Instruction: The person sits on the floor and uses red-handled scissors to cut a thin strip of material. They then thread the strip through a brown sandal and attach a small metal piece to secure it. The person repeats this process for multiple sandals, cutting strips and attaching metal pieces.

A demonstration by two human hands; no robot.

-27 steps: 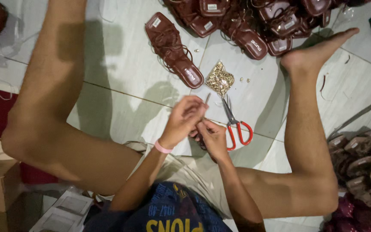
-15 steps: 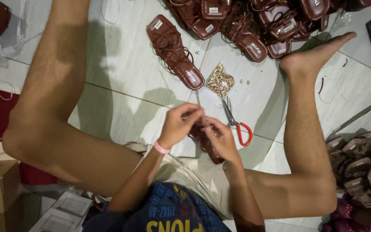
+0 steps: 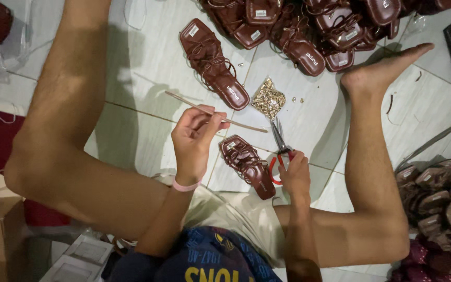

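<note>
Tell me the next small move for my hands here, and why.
Probably lift the scissors toward the strap: your left hand holds a thin brown strap up off the floor, your right hand grips the red handles, and the blades lie on the tile beside the brown sandal.

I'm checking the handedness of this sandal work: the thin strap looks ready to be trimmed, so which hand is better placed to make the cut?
Probably the right hand: it is on the red-handled scissors, whose blades point toward the strap. The left hand holds that strap up.
</note>
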